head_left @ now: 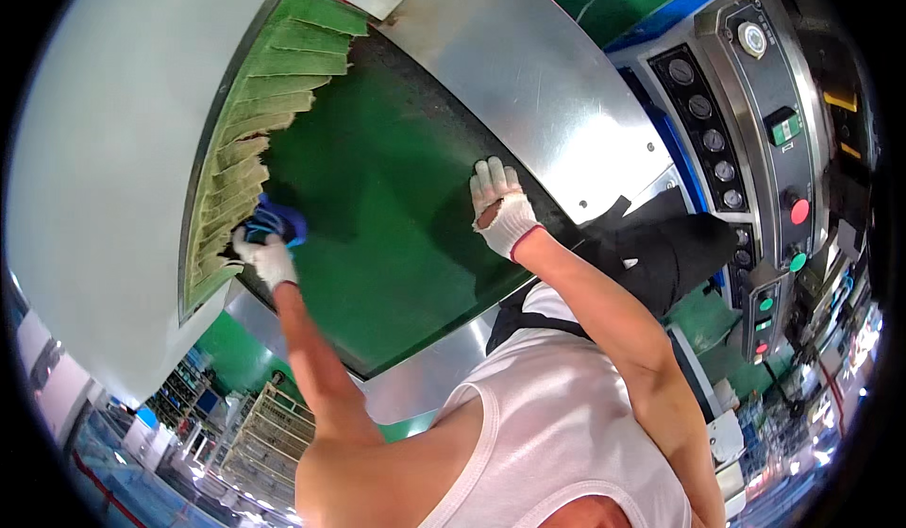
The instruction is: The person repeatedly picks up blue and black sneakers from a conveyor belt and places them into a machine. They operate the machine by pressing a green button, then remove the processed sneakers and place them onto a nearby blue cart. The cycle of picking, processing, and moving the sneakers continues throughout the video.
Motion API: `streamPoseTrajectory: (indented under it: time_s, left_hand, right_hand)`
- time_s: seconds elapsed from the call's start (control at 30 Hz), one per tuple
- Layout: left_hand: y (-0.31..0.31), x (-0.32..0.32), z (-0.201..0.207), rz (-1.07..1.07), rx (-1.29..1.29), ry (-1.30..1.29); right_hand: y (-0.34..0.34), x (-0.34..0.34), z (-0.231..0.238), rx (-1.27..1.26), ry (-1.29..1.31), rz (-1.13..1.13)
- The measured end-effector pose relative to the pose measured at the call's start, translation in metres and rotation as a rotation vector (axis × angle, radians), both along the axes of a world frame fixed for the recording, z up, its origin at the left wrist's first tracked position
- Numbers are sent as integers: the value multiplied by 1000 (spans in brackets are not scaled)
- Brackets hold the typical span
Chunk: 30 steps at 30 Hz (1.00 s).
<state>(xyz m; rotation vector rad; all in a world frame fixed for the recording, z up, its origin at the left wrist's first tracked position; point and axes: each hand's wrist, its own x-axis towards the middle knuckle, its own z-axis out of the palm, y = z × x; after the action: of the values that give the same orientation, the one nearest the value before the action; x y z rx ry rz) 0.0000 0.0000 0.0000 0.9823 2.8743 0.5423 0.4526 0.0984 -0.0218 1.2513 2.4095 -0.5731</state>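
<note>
My left hand (pixel 268 258), in a white knit glove, is closed on a small dark-and-bright-blue object (pixel 286 220) at the edge of the strip curtain. The object is blurred and partly covered by the fingers, so its kind is unclear. Beneath it runs a flat green conveyor belt (pixel 377 198). My right hand (pixel 502 205), gloved the same way, lies with fingers stretched out near the belt's right border and holds nothing. A hole or dark patch shows on the back of that glove.
Ragged green curtain strips (pixel 274 94) hang across the opening of a pale machine housing (pixel 123 141) on the left. Sheet metal (pixel 547 75) borders the belt on the right. Beyond it stands a control panel (pixel 755 122) with gauges and coloured buttons. A wire cage (pixel 269 434) is at lower left.
</note>
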Motion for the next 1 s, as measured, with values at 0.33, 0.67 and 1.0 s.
streamPoseTrajectory:
  time_s: [0.33, 0.67, 1.0]
  left_hand:
    - [45, 215, 91, -438, -93, -189]
    - [113, 301, 144, -1096, -18, -11]
    - [98, 657, 283, -2314, 194, -430]
  right_hand:
    - [9, 81, 102, -205, 422, -91]
    - [-18, 150, 203, -111, 854, -483]
    - [-148, 314, 252, 600, 1034, -1166]
